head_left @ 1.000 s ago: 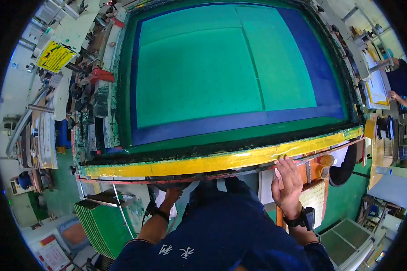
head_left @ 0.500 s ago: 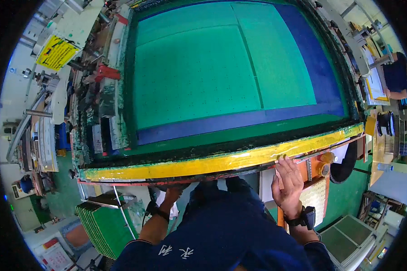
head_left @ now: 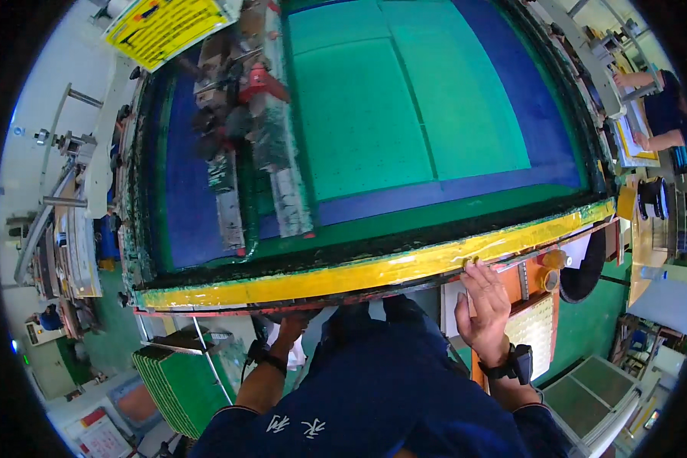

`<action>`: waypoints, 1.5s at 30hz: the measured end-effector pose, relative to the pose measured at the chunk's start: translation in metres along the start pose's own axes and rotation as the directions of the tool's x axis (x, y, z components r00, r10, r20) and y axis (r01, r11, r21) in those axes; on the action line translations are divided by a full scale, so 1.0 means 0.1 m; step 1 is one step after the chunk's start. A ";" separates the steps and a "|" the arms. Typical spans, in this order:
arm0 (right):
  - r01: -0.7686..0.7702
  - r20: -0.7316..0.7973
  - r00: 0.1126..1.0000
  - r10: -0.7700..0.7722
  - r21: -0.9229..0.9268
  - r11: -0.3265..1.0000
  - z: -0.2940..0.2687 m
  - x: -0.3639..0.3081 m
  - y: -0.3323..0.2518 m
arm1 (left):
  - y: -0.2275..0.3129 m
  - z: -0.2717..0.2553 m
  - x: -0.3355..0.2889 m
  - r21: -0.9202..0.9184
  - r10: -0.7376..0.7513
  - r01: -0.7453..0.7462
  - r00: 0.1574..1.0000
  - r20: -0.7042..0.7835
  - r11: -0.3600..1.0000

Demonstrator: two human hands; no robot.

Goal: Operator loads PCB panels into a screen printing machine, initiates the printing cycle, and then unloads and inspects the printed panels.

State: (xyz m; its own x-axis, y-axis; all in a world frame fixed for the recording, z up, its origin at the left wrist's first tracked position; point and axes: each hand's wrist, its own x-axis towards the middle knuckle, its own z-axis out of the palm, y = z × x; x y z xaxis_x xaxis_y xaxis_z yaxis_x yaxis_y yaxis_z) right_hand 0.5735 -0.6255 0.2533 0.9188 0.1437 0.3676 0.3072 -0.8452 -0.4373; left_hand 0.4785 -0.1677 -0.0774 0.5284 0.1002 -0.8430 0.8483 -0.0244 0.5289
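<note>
Our open right hand (head_left: pixel 484 307) touches the crosswise yellow edge (head_left: pixel 351 275) ahead; whether our left hand (head_left: pixel 291 329) grips, we cannot tell.

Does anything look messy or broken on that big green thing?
Messy, yes! The yellow tape along the front, by the right hand, has green smudges. The pale bars over the screen have dark, inky-looking blotches, so they look grubby. Nothing looks plainly broken.
</note>
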 end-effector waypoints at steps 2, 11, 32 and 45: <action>-0.002 -0.002 1.000 0.002 0.034 0.999 0.00 0.00 0.00 | -0.01 0.02 0.00 0.041 0.038 -0.040 0.998 0.052 0.998; 0.093 -0.031 0.996 -0.088 0.234 0.968 -0.02 -0.09 0.01 | 0.11 0.12 -0.10 0.135 -0.012 0.020 0.998 -0.058 0.991; -0.062 0.203 0.979 -0.033 0.444 0.894 0.08 -0.22 0.25 | -0.20 0.20 -0.04 -0.037 0.106 -0.107 0.994 -0.027 0.994; 0.102 0.151 0.965 -0.213 0.534 0.840 0.06 0.14 0.10 | 0.08 0.39 -0.71 -0.243 0.357 -0.361 0.932 -0.064 0.900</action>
State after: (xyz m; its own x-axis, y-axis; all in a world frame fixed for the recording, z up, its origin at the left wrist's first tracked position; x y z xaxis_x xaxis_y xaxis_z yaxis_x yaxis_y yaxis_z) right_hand 0.5908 -0.6288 0.2493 0.8589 0.3965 0.3242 0.4838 -0.4203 -0.7677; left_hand 0.4485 -0.2142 -0.0172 0.7930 0.1480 -0.5910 0.5651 0.1840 0.8042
